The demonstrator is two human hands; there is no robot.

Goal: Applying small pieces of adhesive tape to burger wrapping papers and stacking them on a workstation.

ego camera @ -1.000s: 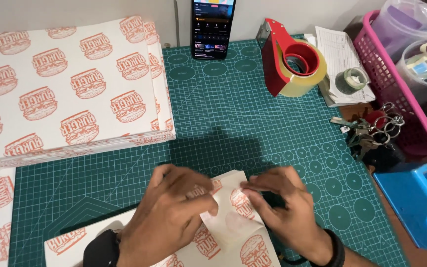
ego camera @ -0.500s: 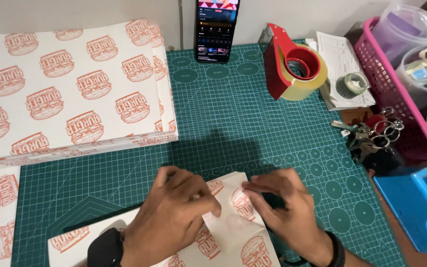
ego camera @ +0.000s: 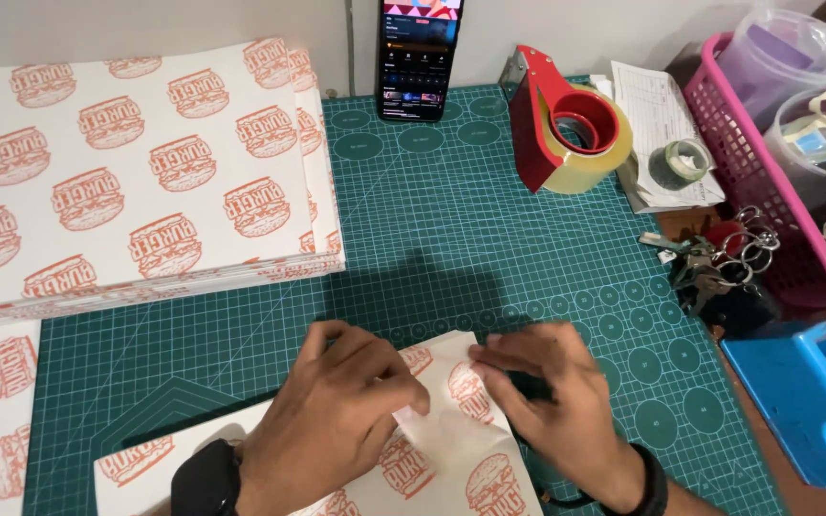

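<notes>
View from above a green cutting mat (ego camera: 489,239) on a desk. At the bottom, two bare hands press on a white paper sheet (ego camera: 451,449) printed with orange burger pictures. The sheet lies flat on the mat's near edge. The left hand (ego camera: 336,420), with a black watch (ego camera: 205,478) at the wrist, lies palm down with fingers gently curled, fingertips pinning a folded flap of the sheet. The right hand (ego camera: 556,411), with a dark band at its wrist, rests just beside it, fingers bent, thumb and forefinger pinching the sheet's upper corner.

Upper left, a thick stack of the same printed paper (ego camera: 136,172) overlaps the mat. A phone (ego camera: 420,57) leans upright against the wall at the top, screen lit. Beside it stands a red tape dispenser (ego camera: 556,124) holding a roll of clear tape. Further right, a small tape roll (ego camera: 681,162) sits on loose papers.

At the right edge, a pink basket (ego camera: 748,182) holds clear plastic tubs; their contents are too unclear to tell. Below it lies a bunch of keys (ego camera: 719,263), and a blue tape dispenser (ego camera: 805,401) sits in the lower right corner.
</notes>
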